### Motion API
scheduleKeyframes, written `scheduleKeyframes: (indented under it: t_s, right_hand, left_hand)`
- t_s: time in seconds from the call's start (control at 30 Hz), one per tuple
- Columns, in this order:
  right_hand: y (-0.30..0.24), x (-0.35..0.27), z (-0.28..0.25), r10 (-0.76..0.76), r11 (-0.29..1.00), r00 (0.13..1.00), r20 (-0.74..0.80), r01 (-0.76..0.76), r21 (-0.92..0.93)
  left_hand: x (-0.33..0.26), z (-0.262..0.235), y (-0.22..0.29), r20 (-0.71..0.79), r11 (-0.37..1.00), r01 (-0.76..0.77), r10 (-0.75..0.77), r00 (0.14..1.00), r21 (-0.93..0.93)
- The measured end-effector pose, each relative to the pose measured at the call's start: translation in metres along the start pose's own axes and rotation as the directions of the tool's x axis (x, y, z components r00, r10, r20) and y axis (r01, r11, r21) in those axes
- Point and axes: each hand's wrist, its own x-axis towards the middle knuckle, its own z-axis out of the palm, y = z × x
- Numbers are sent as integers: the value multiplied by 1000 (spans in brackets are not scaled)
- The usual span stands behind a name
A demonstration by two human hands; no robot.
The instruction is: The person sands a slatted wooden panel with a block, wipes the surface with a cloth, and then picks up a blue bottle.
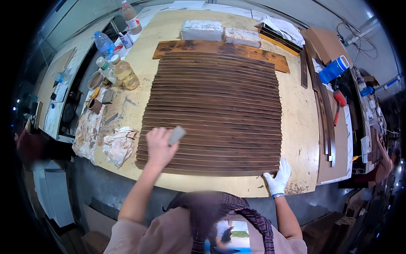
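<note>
Plywood tabletop [296,127], pale and stained, fills most of my view, and on it lies the big dark panel of wooden slats [215,114], thin curved strips laid edge to edge from a wider brown board [220,50] at the far end down to the near edge. My left hand [159,146] rests on the panel's near left part, fingers closed around a small grey block [176,134] that sticks out past the knuckles. My right hand [278,178], in a white glove, is spread flat with its fingertips pressing the panel's near right corner against the table.

As I judge it, doing this well means keeping the block flat on the slats, stroking along their length, not across the joints, and holding the gloved hand firm so the loose strips do not slide apart.

Two pale wrapped bricks [220,31] sit beyond the board. More dark strips [323,114] lie stacked at the right, near a blue jug [334,69] and a red-handled tool [338,101]. At the left, a crumpled stained rag [119,144] lies just beside the panel, close to my left elbow's path; bottles [118,72] and small cups [95,91] crowd the far left corner, well clear of the work.
</note>
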Motion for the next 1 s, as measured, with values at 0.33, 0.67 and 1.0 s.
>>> scheduleKeyframes:
  t_s: [0.33,0.67,1.0]
  right_hand:
    - [-3,3,-2,-2,1000,1000,4,2,-18]
    - [-8,6,-13,15,1000,1000,22,-16,26]
    - [-12,8,-20,54,998,998,42,-56,32]
  left_hand:
    - [58,79,150,78,871,-409,444,893,-273]
    - [70,14,61,290,825,-482,558,777,-294]
    - [143,145,266,142,554,-605,794,592,-573]
